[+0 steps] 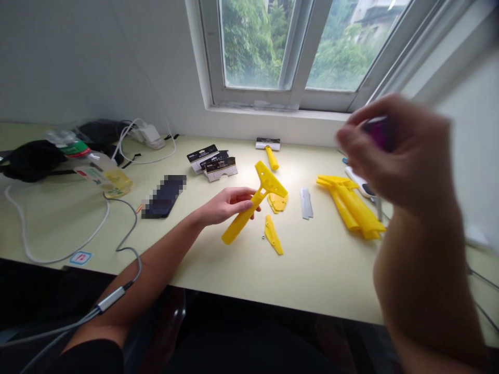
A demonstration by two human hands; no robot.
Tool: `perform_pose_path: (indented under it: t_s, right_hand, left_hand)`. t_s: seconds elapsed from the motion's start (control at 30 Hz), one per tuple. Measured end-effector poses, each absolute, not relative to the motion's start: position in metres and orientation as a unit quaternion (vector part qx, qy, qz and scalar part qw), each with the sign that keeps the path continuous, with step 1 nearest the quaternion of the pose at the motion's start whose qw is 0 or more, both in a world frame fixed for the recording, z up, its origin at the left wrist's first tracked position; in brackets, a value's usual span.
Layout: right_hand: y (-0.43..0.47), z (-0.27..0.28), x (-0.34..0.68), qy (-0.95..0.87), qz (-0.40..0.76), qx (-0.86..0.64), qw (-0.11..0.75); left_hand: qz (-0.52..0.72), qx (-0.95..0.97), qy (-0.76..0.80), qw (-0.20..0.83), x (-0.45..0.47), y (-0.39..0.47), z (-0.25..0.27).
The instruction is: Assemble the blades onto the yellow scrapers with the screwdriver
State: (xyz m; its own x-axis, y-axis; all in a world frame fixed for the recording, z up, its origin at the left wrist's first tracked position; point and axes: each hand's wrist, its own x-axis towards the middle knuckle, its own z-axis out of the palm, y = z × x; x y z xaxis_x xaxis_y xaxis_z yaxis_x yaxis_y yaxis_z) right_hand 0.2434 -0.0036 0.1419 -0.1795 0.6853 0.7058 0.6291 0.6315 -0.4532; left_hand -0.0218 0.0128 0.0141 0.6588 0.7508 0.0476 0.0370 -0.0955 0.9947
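My left hand is closed round the upper shaft of a yellow plastic scraper handle, its flared head with small holes tilted up to the right. Close to the camera, my right hand is raised and blurred, its fingers curled round a dark, purplish thing that I cannot make out. Below the scraper's head lies a loose yellow cover plate with a small nut beside it. More yellow cover plates lie in a pile behind the head. Metal blades rest to the right.
Several yellow handles are heaped at the right. An assembled scraper and black-and-white card packaging lie at the back. Leftward are a phone, a bottle and a white cable; a grey cable crosses my left arm.
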Motion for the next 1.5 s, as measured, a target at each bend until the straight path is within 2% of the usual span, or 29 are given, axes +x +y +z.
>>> perform_pose_path:
  t_s: [0.1,0.17,0.23,0.33,0.47,0.57,0.63,0.77,0.83,0.97,1.17,1.4,1.5]
  right_hand:
    - [-0.009,0.118,0.231,-0.851,0.049,-0.476,0.215]
    - [-0.012,0.097,0.219,-0.862,0.103,-0.481,0.121]
    - [-0.017,0.077,0.206,-0.862,0.123,-0.485,0.074]
    - [-0.024,0.062,0.194,-0.855,0.131,-0.498,0.056]
    - [-0.021,0.069,0.205,-0.846,0.113,-0.516,0.065]
    - [-0.004,0.078,0.245,-0.806,0.062,-0.587,0.042]
    - [0.013,0.081,0.283,-0.758,0.032,-0.651,-0.009]
    - [0.042,0.077,0.354,-0.676,0.042,-0.726,-0.119]
    - [0.049,0.073,0.372,-0.658,0.049,-0.739,-0.135]
    - [0.056,0.066,0.377,-0.656,0.068,-0.739,-0.135]
    - [0.059,0.069,0.376,-0.655,0.09,-0.739,-0.125]
    - [0.06,0.062,0.394,-0.613,0.171,-0.76,-0.133]
    - [0.06,0.063,0.397,-0.616,0.155,-0.761,-0.134]
  left_hand:
    - [0.351,0.604,0.286,0.656,-0.013,0.011,0.006]
    - [0.383,0.566,0.288,0.67,-0.006,0.008,0.003]
    - [0.405,0.532,0.284,0.687,0.001,0.004,0.001]
    - [0.425,0.498,0.279,0.702,0.007,0.0,0.0]
    - [0.4,0.54,0.272,0.689,0.009,0.0,-0.003]
    - [0.35,0.629,0.315,0.618,0.009,0.0,-0.005]
    - [0.316,0.687,0.34,0.559,0.009,-0.001,-0.005]
    - [0.279,0.763,0.348,0.467,0.011,-0.004,-0.002]
    - [0.27,0.79,0.35,0.425,0.011,-0.005,-0.002]
    - [0.251,0.814,0.358,0.382,0.008,-0.003,-0.004]
    - [0.241,0.819,0.368,0.368,0.002,0.003,-0.005]
    - [0.235,0.821,0.371,0.365,0.001,0.004,-0.006]
    - [0.234,0.82,0.372,0.367,0.001,0.005,-0.008]
